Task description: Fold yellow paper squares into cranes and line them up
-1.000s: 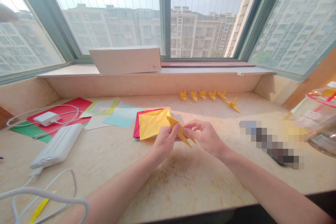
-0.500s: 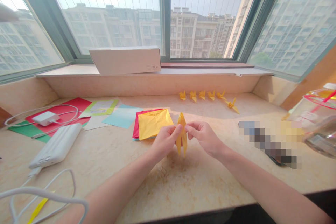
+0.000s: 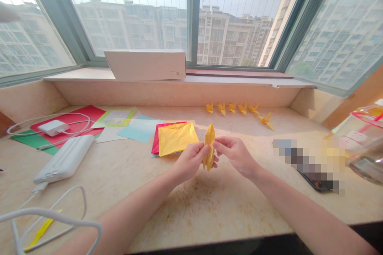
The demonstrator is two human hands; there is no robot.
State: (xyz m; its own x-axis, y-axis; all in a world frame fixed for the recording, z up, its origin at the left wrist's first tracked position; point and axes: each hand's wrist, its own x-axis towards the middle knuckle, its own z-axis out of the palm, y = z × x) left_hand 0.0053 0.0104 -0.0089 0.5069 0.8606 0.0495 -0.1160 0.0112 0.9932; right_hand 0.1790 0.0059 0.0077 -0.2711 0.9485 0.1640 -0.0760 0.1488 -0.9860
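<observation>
A folded yellow origami paper (image 3: 210,135), long and narrow with two points hanging at its lower end, is held above the stone counter. My left hand (image 3: 192,160) grips it with the thumb on its front and fingers behind. Close against its right edge, my right hand (image 3: 235,154) has thumb and forefinger pinched together at the paper. Just left of the hands lies a stack of yellow paper sheets (image 3: 176,138) with red sheets (image 3: 155,143) beneath. Several finished yellow paper cranes (image 3: 232,107) stand in a row near the back wall.
At left lie a white power bank (image 3: 65,158), a charger (image 3: 53,127) with looping cables, and red, green and light blue paper (image 3: 140,128). A phone (image 3: 317,181), partly blurred out, and a clear plastic container (image 3: 363,135) are at right. A white box (image 3: 146,65) sits on the sill.
The folded paper has turned slightly, its two lower points now closer together and partly covered by the left fingers. My view has shifted a little.
</observation>
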